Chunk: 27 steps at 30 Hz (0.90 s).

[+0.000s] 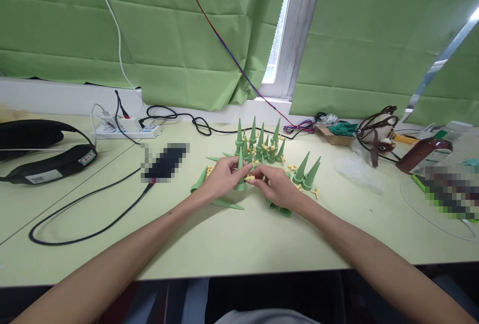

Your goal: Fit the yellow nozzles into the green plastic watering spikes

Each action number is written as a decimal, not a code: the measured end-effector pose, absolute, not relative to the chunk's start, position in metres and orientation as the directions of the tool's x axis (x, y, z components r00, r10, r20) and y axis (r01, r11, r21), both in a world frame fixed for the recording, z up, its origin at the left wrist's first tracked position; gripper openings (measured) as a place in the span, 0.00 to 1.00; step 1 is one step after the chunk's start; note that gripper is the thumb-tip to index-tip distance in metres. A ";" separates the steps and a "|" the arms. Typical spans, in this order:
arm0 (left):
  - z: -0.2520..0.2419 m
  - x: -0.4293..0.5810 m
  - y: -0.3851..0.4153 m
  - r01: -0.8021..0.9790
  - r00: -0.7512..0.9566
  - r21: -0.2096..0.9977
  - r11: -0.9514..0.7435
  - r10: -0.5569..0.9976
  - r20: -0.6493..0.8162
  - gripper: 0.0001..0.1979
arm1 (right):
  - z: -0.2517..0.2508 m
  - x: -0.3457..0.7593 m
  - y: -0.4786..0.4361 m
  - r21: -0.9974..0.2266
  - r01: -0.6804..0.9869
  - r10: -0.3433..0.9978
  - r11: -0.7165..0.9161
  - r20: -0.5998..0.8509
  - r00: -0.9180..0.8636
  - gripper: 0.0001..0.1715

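Observation:
My left hand (225, 178) is closed round a green plastic cone (241, 184) that stands upright on the table in front of me. Between the fingertips of my right hand (276, 182) is a small yellow plastic piece (249, 178), pressed against the cone's side. Behind both hands stands a group of upright green cones (261, 142), several with yellow pieces at their sides. Two more cones (309, 174) stand to the right of my right hand. Other cones lie on their sides, one (229, 205) below my left hand and some (285, 212) under my right wrist.
Loose yellow pieces (316, 193) lie by the cones. On the left are a dark pixelated device (164, 162), its black cable (90, 238), a power strip (129, 132) and a black padded band (48, 164). Rightward lie clear plastic wrap (359, 172), a cardboard box (335, 134) and a dark red object (424, 154).

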<state>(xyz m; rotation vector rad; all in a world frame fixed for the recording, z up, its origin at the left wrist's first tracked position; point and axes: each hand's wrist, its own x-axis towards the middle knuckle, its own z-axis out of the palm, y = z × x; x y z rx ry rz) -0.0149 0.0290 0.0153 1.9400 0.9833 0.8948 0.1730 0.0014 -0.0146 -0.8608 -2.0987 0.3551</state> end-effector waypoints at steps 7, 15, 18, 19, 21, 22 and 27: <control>0.015 -0.015 0.029 0.318 0.464 0.854 -0.413 0.853 0.240 0.20 | -0.013 0.173 0.001 -0.509 0.470 0.691 0.721 0.580 -0.431 0.06; 0.013 -0.016 0.030 0.322 0.467 0.845 -0.427 0.848 0.250 0.20 | -0.014 0.174 0.001 -0.495 0.486 0.691 0.720 0.576 -0.437 0.08; 0.012 -0.016 0.030 0.324 0.465 0.842 -0.430 0.848 0.254 0.20 | -0.013 0.174 0.001 -0.488 0.490 0.688 0.722 0.576 -0.441 0.08; 0.012 -0.016 0.030 0.322 0.465 0.844 -0.430 0.848 0.255 0.20 | -0.013 0.173 0.000 -0.485 0.493 0.688 0.723 0.576 -0.442 0.08; 0.012 -0.016 0.030 0.319 0.465 0.847 -0.426 0.849 0.252 0.20 | -0.012 0.173 0.000 -0.479 0.499 0.688 0.722 0.575 -0.443 0.08; 0.012 -0.016 0.030 0.319 0.465 0.848 -0.424 0.849 0.250 0.20 | -0.012 0.173 0.000 -0.475 0.503 0.687 0.722 0.575 -0.444 0.08; 0.012 -0.016 0.029 0.327 0.473 0.842 -0.429 0.846 0.247 0.20 | -0.013 0.173 0.000 -0.469 0.512 0.689 0.719 0.576 -0.440 0.09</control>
